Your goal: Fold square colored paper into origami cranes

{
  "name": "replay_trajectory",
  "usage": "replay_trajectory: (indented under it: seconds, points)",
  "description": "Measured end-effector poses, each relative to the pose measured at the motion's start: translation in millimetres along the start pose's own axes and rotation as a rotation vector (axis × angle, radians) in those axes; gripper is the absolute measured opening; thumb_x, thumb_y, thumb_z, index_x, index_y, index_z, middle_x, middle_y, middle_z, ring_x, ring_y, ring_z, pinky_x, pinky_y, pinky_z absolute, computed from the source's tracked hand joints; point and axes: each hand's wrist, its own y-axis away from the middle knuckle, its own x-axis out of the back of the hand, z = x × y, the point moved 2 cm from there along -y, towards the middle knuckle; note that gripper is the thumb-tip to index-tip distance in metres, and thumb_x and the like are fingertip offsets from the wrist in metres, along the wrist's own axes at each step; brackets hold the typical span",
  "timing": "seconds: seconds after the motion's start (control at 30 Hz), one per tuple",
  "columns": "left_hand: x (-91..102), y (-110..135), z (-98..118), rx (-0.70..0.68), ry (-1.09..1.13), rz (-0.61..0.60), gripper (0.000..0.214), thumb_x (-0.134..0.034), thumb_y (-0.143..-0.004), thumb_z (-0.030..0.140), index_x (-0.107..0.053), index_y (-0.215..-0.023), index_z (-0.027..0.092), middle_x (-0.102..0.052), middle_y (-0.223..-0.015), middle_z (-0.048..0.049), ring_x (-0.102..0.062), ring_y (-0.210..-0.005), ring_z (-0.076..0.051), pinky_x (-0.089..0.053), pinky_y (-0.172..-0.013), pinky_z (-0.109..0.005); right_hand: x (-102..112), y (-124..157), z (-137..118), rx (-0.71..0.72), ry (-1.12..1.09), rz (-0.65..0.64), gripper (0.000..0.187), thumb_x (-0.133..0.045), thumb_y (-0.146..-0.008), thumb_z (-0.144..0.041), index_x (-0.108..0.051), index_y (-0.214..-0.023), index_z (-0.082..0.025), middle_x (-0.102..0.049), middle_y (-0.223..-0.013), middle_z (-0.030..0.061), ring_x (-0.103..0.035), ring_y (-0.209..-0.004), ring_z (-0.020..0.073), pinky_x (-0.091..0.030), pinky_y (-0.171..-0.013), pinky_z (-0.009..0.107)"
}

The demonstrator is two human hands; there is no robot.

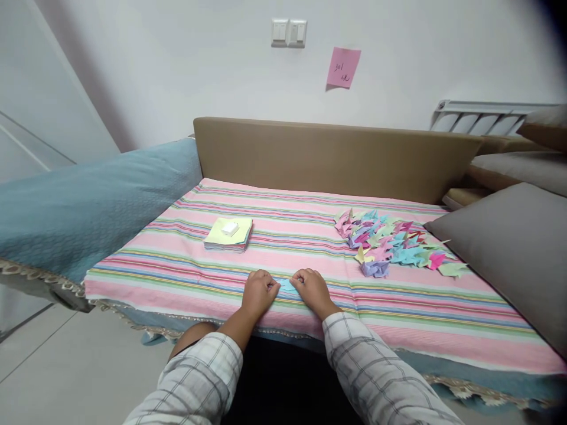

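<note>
Between my two hands lies a small piece of light blue folded paper, low over the striped cloth. My left hand pinches its left end between thumb and fingers. On the other side, my right hand has its fingers closed on the right end. Parts of the paper are hidden under the fingertips. A stack of square coloured paper, yellow on top, sits ahead to the left with a small white block on it. Many folded paper cranes in several colours are heaped ahead to the right.
A pink striped cloth covers the seat. Behind it rises a brown backrest. Grey cushions crowd the right side, and a blue-covered armrest bounds the left. A pink note and switches are on the wall.
</note>
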Motion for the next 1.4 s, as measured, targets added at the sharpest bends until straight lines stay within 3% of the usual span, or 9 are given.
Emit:
replay_trajectory:
  seconds: [0.17, 0.43, 0.77, 0.97, 1.1, 1.2, 1.4]
  points:
    - [1.7, -4, 2, 0.073, -0.016, -0.063, 0.019, -0.057, -0.078, 0.027, -0.065, -0.064, 0.018, -0.059, -0.076, -0.0036, -0.052, -0.081, -0.018, -0.038, -0.080, -0.031, 0, -1, -7, -0.090, 0.087, -0.025, 0.013, -0.059, -0.083, -0.032, -0.062, -0.076, -0.022, -0.061, -0.080, 0.0012, -0.050, -0.078, 0.0158, -0.030, -0.070, 0.026]
    - [9.1, -18, 10, 0.188, -0.158, -0.271, 0.022, -0.053, -0.079, 0.029, -0.065, -0.065, 0.017, -0.060, -0.082, -0.0058, -0.053, -0.084, -0.019, -0.038, -0.078, -0.030, -2, 3, -11, -0.109, 0.129, 0.000, 0.014, -0.057, -0.085, -0.033, -0.061, -0.077, -0.022, -0.061, -0.082, 0.0010, -0.049, -0.081, 0.0169, -0.028, -0.069, 0.027]
    - [7.0, -24, 15, 0.215, -0.262, -0.336, 0.024, -0.048, -0.079, 0.031, -0.066, -0.078, 0.016, -0.057, -0.097, -0.0123, -0.052, -0.095, -0.028, -0.040, -0.078, -0.038, -1, 4, -12, -0.114, 0.138, 0.023, 0.012, -0.058, -0.084, -0.033, -0.062, -0.079, -0.023, -0.062, -0.084, 0.0017, -0.050, -0.083, 0.0177, -0.028, -0.071, 0.027]
    - [9.5, -19, 9, 0.256, -0.201, -0.276, 0.014, -0.058, -0.076, 0.030, -0.060, -0.083, 0.019, -0.054, -0.094, -0.0071, -0.051, -0.092, -0.024, -0.039, -0.077, -0.035, -1, 3, -12, -0.126, 0.139, 0.008, 0.012, -0.059, -0.083, -0.033, -0.062, -0.079, -0.023, -0.062, -0.084, 0.0010, -0.050, -0.083, 0.0171, -0.029, -0.071, 0.027]
    - [10.2, -14, 3, 0.212, -0.122, -0.264, 0.008, -0.055, -0.079, 0.020, -0.062, -0.083, 0.021, -0.056, -0.092, -0.0035, -0.050, -0.088, -0.019, -0.036, -0.078, -0.030, 1, 4, -13, -0.119, 0.139, 0.009, 0.012, -0.059, -0.084, -0.033, -0.062, -0.079, -0.022, -0.062, -0.084, 0.0012, -0.050, -0.081, 0.0166, -0.029, -0.070, 0.026]
    - [7.5, -8, 0, 0.112, -0.101, -0.255, 0.020, -0.049, -0.085, 0.019, -0.068, -0.086, 0.026, -0.057, -0.097, -0.0020, -0.048, -0.093, -0.018, -0.034, -0.078, -0.030, 1, 4, -14, -0.109, 0.148, 0.014, 0.012, -0.059, -0.084, -0.033, -0.062, -0.080, -0.022, -0.062, -0.083, 0.0012, -0.050, -0.080, 0.0162, -0.028, -0.069, 0.026]
    - [2.3, 4, -1, -0.066, -0.229, -0.215, 0.024, -0.051, -0.087, 0.022, -0.069, -0.096, 0.034, -0.055, -0.101, -0.0031, -0.044, -0.091, -0.021, -0.030, -0.076, -0.033, 0, 5, -13, -0.100, 0.163, 0.018, 0.013, -0.058, -0.084, -0.034, -0.062, -0.079, -0.023, -0.061, -0.083, 0.0006, -0.049, -0.079, 0.0158, -0.028, -0.069, 0.026]
